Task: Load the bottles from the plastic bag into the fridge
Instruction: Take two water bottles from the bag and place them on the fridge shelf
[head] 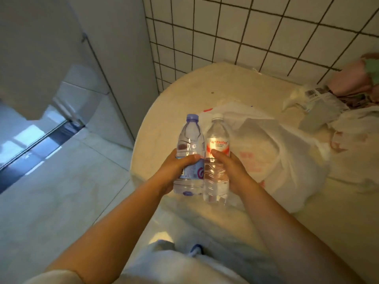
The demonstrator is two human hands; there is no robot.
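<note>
Two clear water bottles are held side by side above the near edge of a round cream table [164, 111]. My left hand [174, 171] grips the blue-capped bottle [189, 140] around its middle. My right hand [229, 171] grips the white-capped bottle with a red label [217, 140] the same way. Just right of the bottles, a crumpled white plastic bag [276, 152] with red print lies on the table. The fridge is not identifiable in this view.
A white tiled wall [246, 27] stands behind the table. More white bags and a grey box [313, 117] lie at the table's right, with pink cloth [348, 78] beyond. A pale floor and a sliding door track [41, 140] lie to the left.
</note>
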